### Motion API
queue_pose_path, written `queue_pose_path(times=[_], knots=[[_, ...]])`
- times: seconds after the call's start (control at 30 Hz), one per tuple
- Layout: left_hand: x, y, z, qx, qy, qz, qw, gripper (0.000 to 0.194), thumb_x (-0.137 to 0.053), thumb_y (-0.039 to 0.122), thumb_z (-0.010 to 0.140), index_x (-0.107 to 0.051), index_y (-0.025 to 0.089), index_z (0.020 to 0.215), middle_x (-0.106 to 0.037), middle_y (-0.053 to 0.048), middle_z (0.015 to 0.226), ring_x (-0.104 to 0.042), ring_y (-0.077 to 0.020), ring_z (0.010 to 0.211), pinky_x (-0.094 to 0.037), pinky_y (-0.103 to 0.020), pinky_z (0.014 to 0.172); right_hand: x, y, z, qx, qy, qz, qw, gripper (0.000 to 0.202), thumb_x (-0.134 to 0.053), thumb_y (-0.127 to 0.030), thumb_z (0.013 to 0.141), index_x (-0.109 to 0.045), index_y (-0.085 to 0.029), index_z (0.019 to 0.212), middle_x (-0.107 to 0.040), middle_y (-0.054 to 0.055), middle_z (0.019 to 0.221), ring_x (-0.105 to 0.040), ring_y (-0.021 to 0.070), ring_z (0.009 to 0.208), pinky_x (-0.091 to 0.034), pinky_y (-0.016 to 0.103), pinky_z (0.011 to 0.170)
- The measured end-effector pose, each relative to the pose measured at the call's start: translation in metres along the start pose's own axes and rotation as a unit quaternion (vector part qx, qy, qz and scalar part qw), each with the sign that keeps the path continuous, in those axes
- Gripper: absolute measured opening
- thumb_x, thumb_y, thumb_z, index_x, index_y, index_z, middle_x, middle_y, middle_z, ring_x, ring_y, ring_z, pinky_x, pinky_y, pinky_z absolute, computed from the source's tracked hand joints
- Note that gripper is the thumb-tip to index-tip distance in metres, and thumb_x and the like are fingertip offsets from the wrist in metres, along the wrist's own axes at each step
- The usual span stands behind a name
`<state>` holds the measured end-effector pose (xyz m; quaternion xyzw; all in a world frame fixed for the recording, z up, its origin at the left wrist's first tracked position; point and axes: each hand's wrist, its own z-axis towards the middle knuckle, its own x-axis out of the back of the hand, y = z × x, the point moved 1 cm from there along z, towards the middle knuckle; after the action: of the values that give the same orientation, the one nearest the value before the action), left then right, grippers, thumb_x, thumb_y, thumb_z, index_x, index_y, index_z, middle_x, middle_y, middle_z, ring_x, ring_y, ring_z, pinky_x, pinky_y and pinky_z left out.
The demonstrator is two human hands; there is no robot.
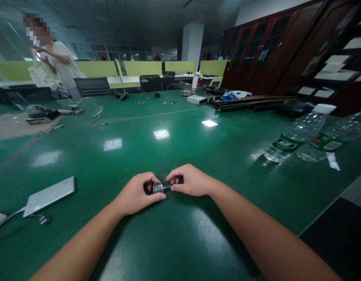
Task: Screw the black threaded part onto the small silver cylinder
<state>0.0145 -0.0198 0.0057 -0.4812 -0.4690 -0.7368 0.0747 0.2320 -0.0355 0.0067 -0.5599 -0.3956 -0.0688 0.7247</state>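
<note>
A small silver cylinder (158, 188) with a narrower dark end lies sideways, low over the green table (139, 230) or on it. Around its wider silver part curl the thumb and fingers of my left hand (137, 194). My right hand (192, 180) pinches the thin dark end from the other side, thumb and fingertips close together. Both hands are near the middle of the table's front part, with their fingertips almost meeting. The fingers hide part of the cylinder, and its exact kind is too small to make out.
Two clear water bottles (288, 142) with green labels stand at the right. A silver flat box (50, 195) with a cable lies at the left. Farther back are a looped cord (98, 116), metal strips (241, 103) and small parts. A person (63, 62) stands beyond the table.
</note>
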Motion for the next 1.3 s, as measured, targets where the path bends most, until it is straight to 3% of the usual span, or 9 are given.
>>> queue_pose_path(times=[0.13,0.4,1.3], knots=[[0.0005,0.0007,0.0001,-0.003,-0.006,-0.01,1.0,0.026,-0.062,0.043,0.086,-0.067,0.017,0.088,-0.064,-0.001,0.075,-0.057,-0.0148,0.068,-0.041,-0.025,0.063,0.0007,-0.002,-0.0012,0.011,0.0,-0.026,1.0,0.022,-0.068,-0.018,0.078,-0.074,-0.016,0.1,-0.073,0.005,0.088,-0.064,0.0134,0.078,-0.047,0.025,0.073],[-0.0008,0.0005,0.0017,-0.01,0.0,0.016,1.0,0.026,-0.072,0.041,0.077,-0.068,0.018,0.09,-0.064,0.0,0.074,-0.058,-0.0155,0.068,-0.041,-0.025,0.062,-0.0045,-0.0057,0.0003,0.044,0.001,-0.09,0.995,0.018,-0.072,-0.022,0.076,-0.075,-0.018,0.094,-0.067,0.003,0.084,-0.06,0.0136,0.076,-0.042,0.024,0.069],[-0.0018,0.0011,0.0022,-0.013,0.005,0.013,1.0,0.023,-0.071,0.039,0.079,-0.067,0.018,0.086,-0.064,-0.001,0.075,-0.057,-0.0154,0.068,-0.04,-0.024,0.062,-0.0038,-0.0051,-0.0012,0.053,0.004,-0.101,0.994,0.013,-0.069,-0.024,0.079,-0.075,-0.017,0.089,-0.065,0.003,0.079,-0.058,0.0121,0.071,-0.04,0.023,0.064]])
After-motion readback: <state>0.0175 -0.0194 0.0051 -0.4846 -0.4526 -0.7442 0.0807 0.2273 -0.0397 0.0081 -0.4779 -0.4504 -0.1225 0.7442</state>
